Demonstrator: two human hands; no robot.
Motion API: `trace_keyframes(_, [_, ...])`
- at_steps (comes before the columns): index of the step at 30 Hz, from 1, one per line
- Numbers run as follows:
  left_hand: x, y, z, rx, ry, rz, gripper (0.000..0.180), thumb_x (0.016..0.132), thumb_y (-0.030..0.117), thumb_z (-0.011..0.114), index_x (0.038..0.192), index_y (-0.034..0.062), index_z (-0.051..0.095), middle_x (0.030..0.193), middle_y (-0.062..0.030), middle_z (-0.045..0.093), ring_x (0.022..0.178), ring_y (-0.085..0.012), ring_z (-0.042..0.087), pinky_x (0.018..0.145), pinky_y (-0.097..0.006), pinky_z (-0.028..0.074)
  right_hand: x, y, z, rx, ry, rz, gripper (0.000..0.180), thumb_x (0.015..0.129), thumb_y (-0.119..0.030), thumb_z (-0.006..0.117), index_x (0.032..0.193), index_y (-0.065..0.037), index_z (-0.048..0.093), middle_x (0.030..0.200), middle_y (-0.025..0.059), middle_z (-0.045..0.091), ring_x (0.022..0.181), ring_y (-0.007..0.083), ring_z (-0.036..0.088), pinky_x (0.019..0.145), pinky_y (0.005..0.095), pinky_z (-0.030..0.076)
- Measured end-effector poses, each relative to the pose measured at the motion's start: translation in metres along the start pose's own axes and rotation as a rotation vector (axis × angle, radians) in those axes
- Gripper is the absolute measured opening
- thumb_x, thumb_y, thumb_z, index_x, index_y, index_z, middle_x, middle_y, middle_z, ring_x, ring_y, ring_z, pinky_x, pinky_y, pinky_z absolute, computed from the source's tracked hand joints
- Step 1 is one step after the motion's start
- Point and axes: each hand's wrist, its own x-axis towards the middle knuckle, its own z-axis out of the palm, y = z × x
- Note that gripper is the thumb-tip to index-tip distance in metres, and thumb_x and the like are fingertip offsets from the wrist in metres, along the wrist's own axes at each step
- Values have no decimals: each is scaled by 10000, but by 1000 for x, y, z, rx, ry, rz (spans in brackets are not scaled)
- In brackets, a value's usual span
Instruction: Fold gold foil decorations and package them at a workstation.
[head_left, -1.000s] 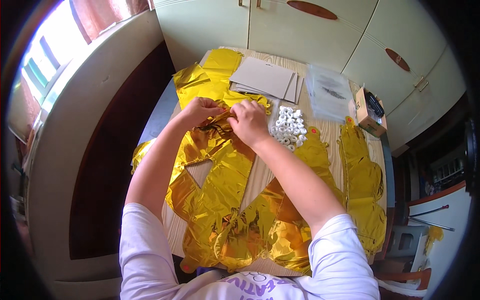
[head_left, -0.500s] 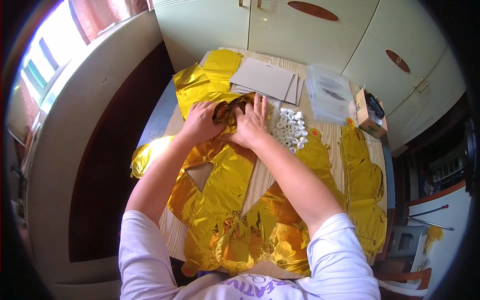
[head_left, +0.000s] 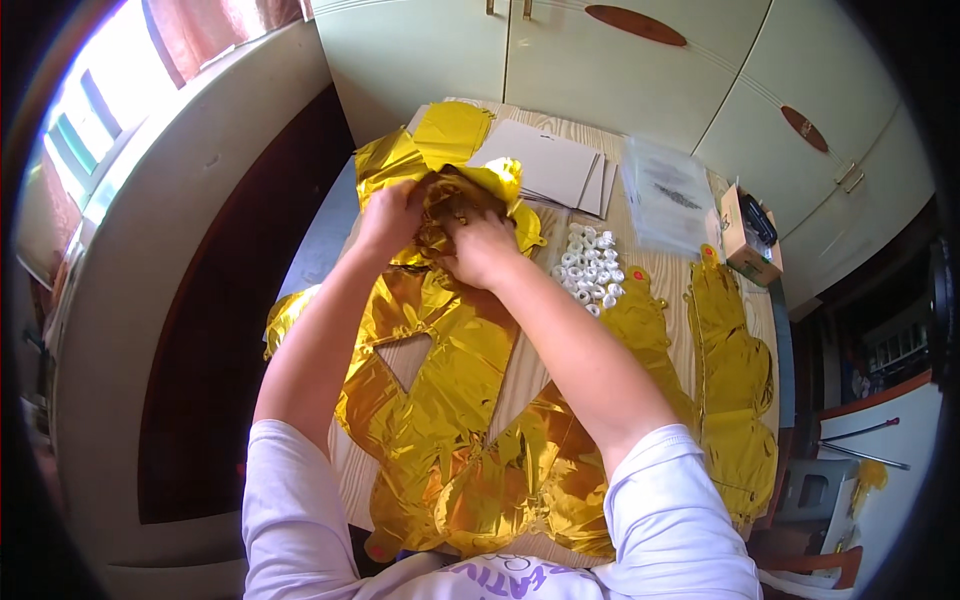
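A large flat gold foil balloon lies over the middle of the table, its far part bunched up into crumpled, darker folds. At the left side of those folds my left hand is closed on the foil, its fingertips partly hidden. My right hand presses in from the right, fingers curled into the bunched foil and their tips out of sight. A flap of foil stands up over the right hand's fingers. Next to the right hand lies a pile of small white ribbon rolls.
Grey cardboard sheets and clear plastic bags lie at the back. A small cardboard box with a black object stands at the right edge. More flat gold foil balloons lie along the right. Cabinets border the far side.
The far foil has been bunched up and a flap now rises over the right hand. My right fingers, outstretched before, have curled into the folds. The left hand shifted slightly away from me.
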Motion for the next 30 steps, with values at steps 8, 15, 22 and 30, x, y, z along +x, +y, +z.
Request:
trace_keyframes(8, [92, -81, -105, -264, 491, -277, 323, 954, 281, 680, 840, -20, 700, 676, -71, 646, 627, -176, 535, 619, -389, 481, 5, -6, -17, -17, -318, 212, 861, 851, -684, 659, 1555, -250, 418, 1613, 140, 343, 1475, 403, 318, 1139, 641, 321])
trace_keyframes(15, [93, -49, -280, 172, 1020, -319, 550, 937, 504, 539, 929, -7, 742, 831, -168, 741, 825, -309, 729, 782, -454, 543, 8, -12, -29, 7, -376, 240, 858, 836, -684, 678, 1533, -240, 447, 1538, 133, 421, 1444, 382, 365, 1114, 625, 368])
trace_keyframes(22, [35, 32, -291, 422, 717, 225, 388, 1054, 377, 517, 1115, 56, 726, 945, -132, 742, 861, -274, 718, 797, -375, 546, -4, 23, -9, 121, 35, 130, 776, 864, -590, 691, 1471, -143, 509, 1507, 171, 479, 1391, 381, 449, 1140, 525, 374])
trace_keyframes(30, [30, 28, -350, 743, 795, 156, 316, 1067, 293, 494, 1107, 52, 694, 944, -163, 726, 875, -320, 709, 757, -412, 563, -63, -8, -65, 224, 131, -60, 557, 917, -391, 691, 1364, -72, 597, 1388, 161, 599, 1279, 342, 564, 1107, 429, 429])
